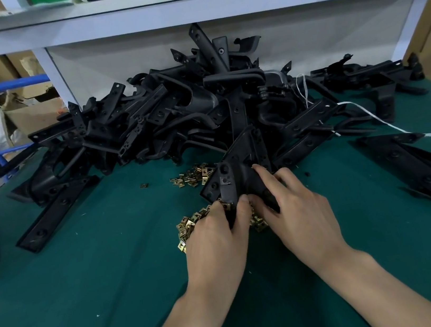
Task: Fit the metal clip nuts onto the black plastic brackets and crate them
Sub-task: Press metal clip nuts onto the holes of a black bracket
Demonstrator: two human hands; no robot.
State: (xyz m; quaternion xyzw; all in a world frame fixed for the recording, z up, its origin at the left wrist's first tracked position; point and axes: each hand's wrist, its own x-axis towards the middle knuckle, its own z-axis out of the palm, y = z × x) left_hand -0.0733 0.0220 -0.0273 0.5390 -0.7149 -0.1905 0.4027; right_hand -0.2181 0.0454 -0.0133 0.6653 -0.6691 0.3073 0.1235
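Note:
A black plastic bracket point(233, 173) stands tilted on the green table in front of me. My left hand point(216, 235) pinches its near end, where a brass clip nut point(226, 205) shows between thumb and finger. My right hand point(295, 207) grips the bracket's right side, fingers curled over it. Under both hands lies a heap of brass clip nuts point(187, 228). A second small heap of clip nuts point(192, 176) lies just beyond the bracket.
A big pile of black brackets point(187, 111) fills the back of the green table point(113, 274) against a white shelf frame point(187, 9). Loose brackets lie at left point(55, 213) and right point(426, 172). A white string point(386, 122) trails right. Cardboard boxes stand at both sides.

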